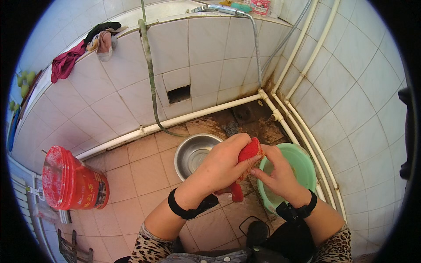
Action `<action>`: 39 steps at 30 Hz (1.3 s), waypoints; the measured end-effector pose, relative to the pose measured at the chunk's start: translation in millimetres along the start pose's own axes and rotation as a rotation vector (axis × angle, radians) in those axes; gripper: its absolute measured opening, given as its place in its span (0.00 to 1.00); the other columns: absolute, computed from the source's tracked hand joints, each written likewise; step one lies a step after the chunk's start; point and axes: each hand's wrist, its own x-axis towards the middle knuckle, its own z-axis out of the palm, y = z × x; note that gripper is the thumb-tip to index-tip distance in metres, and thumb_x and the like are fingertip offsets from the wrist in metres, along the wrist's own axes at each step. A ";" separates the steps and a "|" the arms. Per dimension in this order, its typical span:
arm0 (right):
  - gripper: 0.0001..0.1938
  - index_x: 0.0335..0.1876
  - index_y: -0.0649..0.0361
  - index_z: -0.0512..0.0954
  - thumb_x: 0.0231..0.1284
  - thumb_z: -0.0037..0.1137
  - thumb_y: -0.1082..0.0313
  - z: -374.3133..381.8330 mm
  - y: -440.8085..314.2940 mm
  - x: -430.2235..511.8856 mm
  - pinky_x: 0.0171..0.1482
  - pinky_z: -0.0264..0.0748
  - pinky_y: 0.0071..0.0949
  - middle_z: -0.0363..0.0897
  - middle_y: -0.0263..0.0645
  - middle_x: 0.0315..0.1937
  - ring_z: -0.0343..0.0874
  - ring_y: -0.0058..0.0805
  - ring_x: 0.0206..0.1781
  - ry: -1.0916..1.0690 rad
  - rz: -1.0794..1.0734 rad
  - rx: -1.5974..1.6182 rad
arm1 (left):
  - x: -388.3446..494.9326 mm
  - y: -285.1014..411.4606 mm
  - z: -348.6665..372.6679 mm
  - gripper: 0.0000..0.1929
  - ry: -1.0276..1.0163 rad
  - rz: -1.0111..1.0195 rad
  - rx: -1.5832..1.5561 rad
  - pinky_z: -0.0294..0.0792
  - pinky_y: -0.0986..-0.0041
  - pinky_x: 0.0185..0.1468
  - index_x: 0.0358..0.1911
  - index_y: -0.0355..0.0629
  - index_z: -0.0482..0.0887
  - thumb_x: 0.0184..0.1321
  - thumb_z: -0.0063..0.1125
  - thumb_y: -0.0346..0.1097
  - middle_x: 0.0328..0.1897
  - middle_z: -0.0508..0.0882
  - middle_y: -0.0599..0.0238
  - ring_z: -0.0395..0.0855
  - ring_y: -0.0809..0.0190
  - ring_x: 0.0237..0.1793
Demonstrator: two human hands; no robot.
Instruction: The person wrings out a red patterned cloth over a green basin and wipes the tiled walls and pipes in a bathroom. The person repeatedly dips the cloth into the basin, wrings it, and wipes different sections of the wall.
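Observation:
Bunched between both hands is a red cloth [250,150] with an orange-patterned side; a loose end of it hangs below my left wrist. My left hand [223,161] wraps around the cloth from the left. On the other side, my right hand [279,172] pinches its edge with thumb and fingers. A stainless steel basin [182,154] stands on the floor beyond my left forearm, partly hidden by it. Under my right hand sits a light green plastic basin [307,164]; its inside is partly covered by the hand.
A red plastic bucket [77,184] stands at the left. A green hose [149,65] runs down the tiled ledge to the floor. White pipes [184,120] follow the wall base. Clothes [67,62] and a shower head [227,9] lie on the ledge. A folding stool [74,246] is lower left.

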 end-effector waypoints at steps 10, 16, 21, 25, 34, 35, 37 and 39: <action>0.20 0.54 0.63 0.71 0.59 0.64 0.67 -1.5 -4.2 -6.4 0.52 0.74 0.27 0.79 0.42 0.47 0.80 0.34 0.48 0.059 0.261 0.251 | -1.6 -7.4 6.4 0.30 -0.056 0.014 -0.247 0.74 0.68 0.47 0.58 0.43 0.69 0.55 0.71 0.40 0.48 0.79 0.54 0.82 0.57 0.43; 0.16 0.57 0.62 0.71 0.66 0.56 0.75 -13.3 -4.4 -5.5 0.55 0.72 0.22 0.77 0.31 0.46 0.75 0.18 0.50 0.209 0.303 0.720 | 0.8 -33.9 -2.4 0.26 -0.123 0.033 -0.269 0.69 0.68 0.56 0.59 0.41 0.72 0.59 0.68 0.38 0.49 0.79 0.60 0.78 0.61 0.50; 0.16 0.57 0.62 0.71 0.65 0.58 0.74 -14.9 -1.6 -4.3 0.56 0.71 0.22 0.77 0.33 0.47 0.74 0.19 0.50 0.207 0.238 0.615 | 1.2 -36.7 -3.9 0.15 -0.190 0.002 -0.355 0.68 0.71 0.57 0.52 0.36 0.78 0.69 0.57 0.38 0.45 0.81 0.64 0.77 0.64 0.51; 0.18 0.56 0.63 0.72 0.62 0.62 0.69 -15.8 4.5 -1.7 0.54 0.71 0.23 0.78 0.34 0.45 0.75 0.21 0.50 0.135 0.213 0.433 | -0.2 -26.6 -6.8 0.16 -0.167 -0.107 -0.712 0.68 0.74 0.57 0.56 0.35 0.76 0.72 0.52 0.39 0.49 0.81 0.67 0.76 0.67 0.52; 0.28 0.62 0.62 0.69 0.60 0.66 0.61 -16.9 10.2 -1.1 0.63 0.66 0.33 0.69 0.43 0.56 0.68 0.33 0.60 0.023 0.148 0.342 | -7.7 -7.1 -8.7 0.21 -0.296 -0.140 -0.594 0.69 0.73 0.58 0.65 0.36 0.69 0.74 0.47 0.38 0.53 0.80 0.61 0.78 0.65 0.53; 0.29 0.64 0.62 0.68 0.60 0.66 0.60 -16.4 10.5 -1.1 0.64 0.65 0.35 0.68 0.44 0.58 0.67 0.34 0.62 0.023 0.152 0.451 | -8.0 -7.8 -7.4 0.21 -0.294 -0.036 -0.479 0.70 0.71 0.58 0.65 0.37 0.68 0.73 0.47 0.38 0.54 0.80 0.58 0.78 0.61 0.54; 0.28 0.65 0.62 0.69 0.61 0.64 0.60 -15.8 9.7 -2.9 0.64 0.65 0.32 0.71 0.42 0.56 0.69 0.32 0.60 -0.016 0.108 0.356 | -8.6 -10.1 -4.6 0.22 -0.295 0.114 -0.295 0.70 0.68 0.58 0.66 0.40 0.67 0.73 0.47 0.38 0.57 0.79 0.53 0.79 0.55 0.56; 0.26 0.64 0.62 0.70 0.63 0.62 0.62 -16.5 9.3 -3.9 0.63 0.66 0.30 0.74 0.39 0.54 0.72 0.29 0.58 -0.080 0.157 0.394 | -6.3 -14.4 -2.7 0.22 -0.361 0.094 -0.274 0.69 0.66 0.59 0.66 0.38 0.67 0.72 0.48 0.37 0.58 0.78 0.51 0.78 0.53 0.56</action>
